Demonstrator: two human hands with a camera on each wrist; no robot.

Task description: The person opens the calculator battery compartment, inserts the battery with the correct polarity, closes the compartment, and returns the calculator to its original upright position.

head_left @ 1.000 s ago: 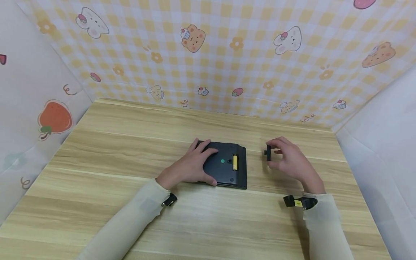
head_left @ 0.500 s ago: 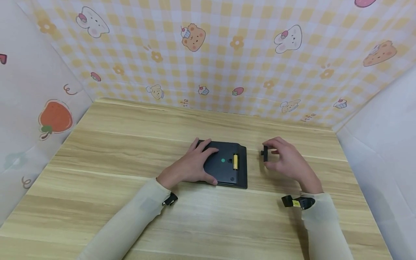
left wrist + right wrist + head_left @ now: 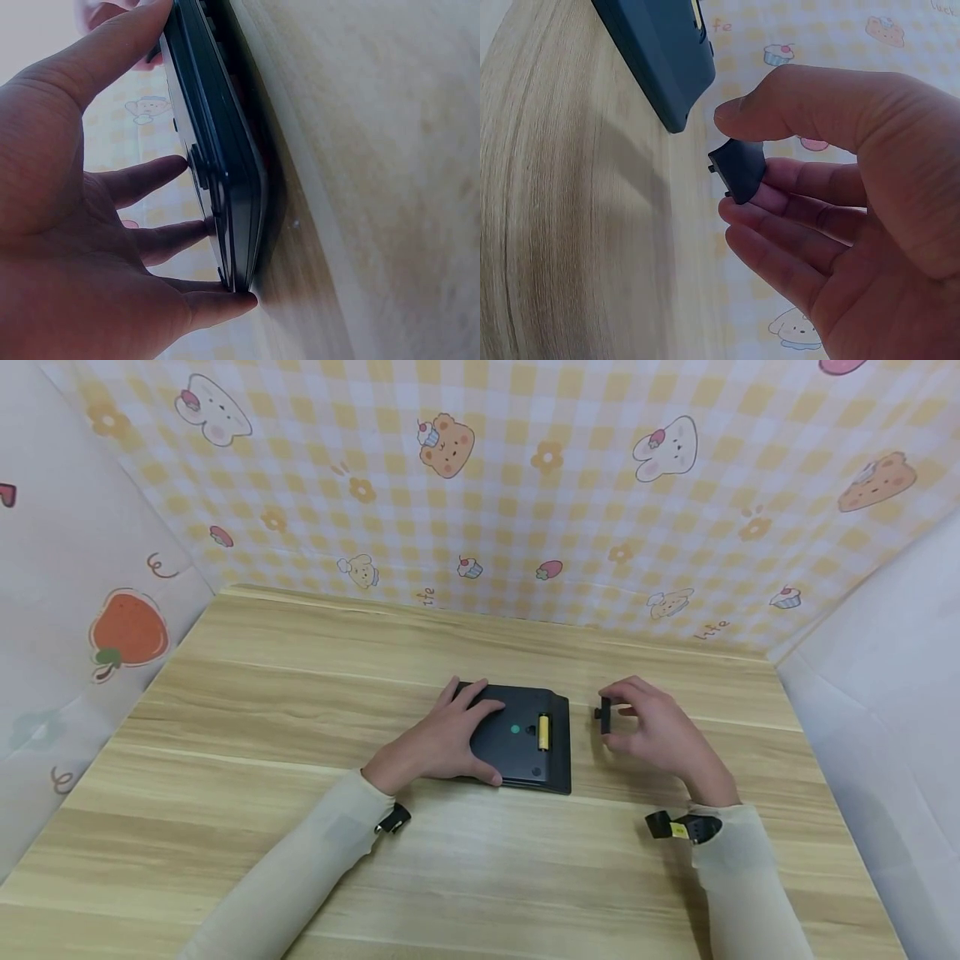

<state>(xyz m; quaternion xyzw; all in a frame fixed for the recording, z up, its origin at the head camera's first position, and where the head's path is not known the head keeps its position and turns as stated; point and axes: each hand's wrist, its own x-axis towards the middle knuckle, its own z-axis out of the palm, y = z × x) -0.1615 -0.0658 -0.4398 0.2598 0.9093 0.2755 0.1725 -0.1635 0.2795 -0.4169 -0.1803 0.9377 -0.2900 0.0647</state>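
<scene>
A dark calculator lies face down on the wooden table, its keys just showing underneath in the left wrist view. One yellow battery sits in the uncovered compartment near its right end. My left hand spans the calculator's left part, thumb at the near edge and fingers spread over the back to the far edge. To the right of it, my right hand pinches a small black battery cover between thumb and fingers. The cover is on edge, its little tabs pointing toward the calculator, with a gap between them.
The wooden table reaches back to a yellow checked cloth printed with cartoon animals. White sheets hang on either side. A black strap with a small camera is on each wrist.
My right hand has moved a little left with the battery cover, narrowing the gap to the calculator. The left hand and the calculator have stayed nearly in place.
</scene>
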